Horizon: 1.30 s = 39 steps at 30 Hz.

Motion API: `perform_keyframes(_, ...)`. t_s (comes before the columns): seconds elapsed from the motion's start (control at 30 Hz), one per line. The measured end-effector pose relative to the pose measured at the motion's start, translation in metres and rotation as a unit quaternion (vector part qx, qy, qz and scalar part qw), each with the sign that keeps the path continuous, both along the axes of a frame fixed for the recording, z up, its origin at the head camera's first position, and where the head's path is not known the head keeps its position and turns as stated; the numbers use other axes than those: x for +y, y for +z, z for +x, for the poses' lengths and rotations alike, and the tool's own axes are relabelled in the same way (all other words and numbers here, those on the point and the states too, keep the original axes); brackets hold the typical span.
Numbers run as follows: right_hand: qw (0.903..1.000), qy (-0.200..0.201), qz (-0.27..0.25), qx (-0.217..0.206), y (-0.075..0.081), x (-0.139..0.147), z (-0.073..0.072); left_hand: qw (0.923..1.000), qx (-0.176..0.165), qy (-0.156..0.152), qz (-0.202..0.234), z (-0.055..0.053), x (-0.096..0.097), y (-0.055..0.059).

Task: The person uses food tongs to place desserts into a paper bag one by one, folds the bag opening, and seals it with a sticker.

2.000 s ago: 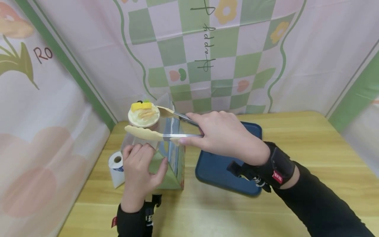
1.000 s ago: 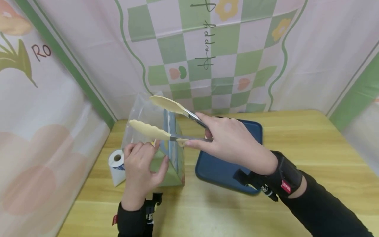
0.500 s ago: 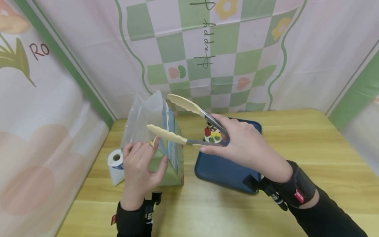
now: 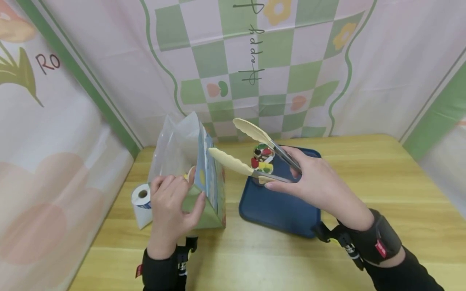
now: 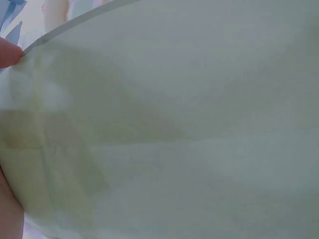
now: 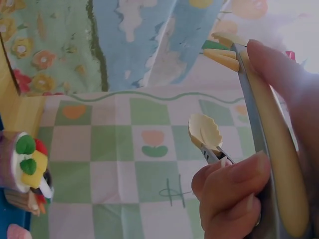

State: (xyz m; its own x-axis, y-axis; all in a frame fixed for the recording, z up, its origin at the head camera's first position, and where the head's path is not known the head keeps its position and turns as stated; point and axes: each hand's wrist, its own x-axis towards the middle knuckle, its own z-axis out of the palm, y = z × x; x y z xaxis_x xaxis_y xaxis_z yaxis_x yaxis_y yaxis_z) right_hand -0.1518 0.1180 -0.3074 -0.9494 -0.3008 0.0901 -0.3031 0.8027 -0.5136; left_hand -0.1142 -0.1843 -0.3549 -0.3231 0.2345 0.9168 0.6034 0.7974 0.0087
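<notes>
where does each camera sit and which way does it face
Head: on the head, facing forward and down at bag, tray and tongs; left hand and right hand show.
Left wrist: worn there, facing the bag's green side; bits of that hand show.
Right wrist: worn there, facing the checked backdrop; that hand's fingers show.
Head and right wrist share tongs and backdrop.

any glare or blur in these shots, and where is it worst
Right wrist: the strongest glare, washing out the upper right corner, with the tongs rather dim beside it; left wrist: the pale green bag fills most of the frame, hazy with soft shadow patches; head: fairly even light, just a soft sheen on the near tabletop.
</notes>
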Motion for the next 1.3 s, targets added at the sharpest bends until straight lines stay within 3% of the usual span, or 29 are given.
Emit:
perform_keyframes(0.27, 0.9991, -0.02, 0.037, 0.004, -0.018, 0.004, -0.005, 0.9999, 0.011, -0.008, 0.001, -0.001, 0.0, -0.001)
perform_keyframes(0.5, 0.9984, -0.035, 0.04, 0.017, -0.033, 0.007, -0.009, 0.9998, 0.015, -0.009, 0.0, -0.001, -0.001, -0.001)
perform_keyframes(1.3, 0.9958, -0.078, 0.038, -0.028, -0.073, 0.025, -0.017, 0.9994, 0.023, -0.026, 0.004, -0.002, -0.002, -0.002)
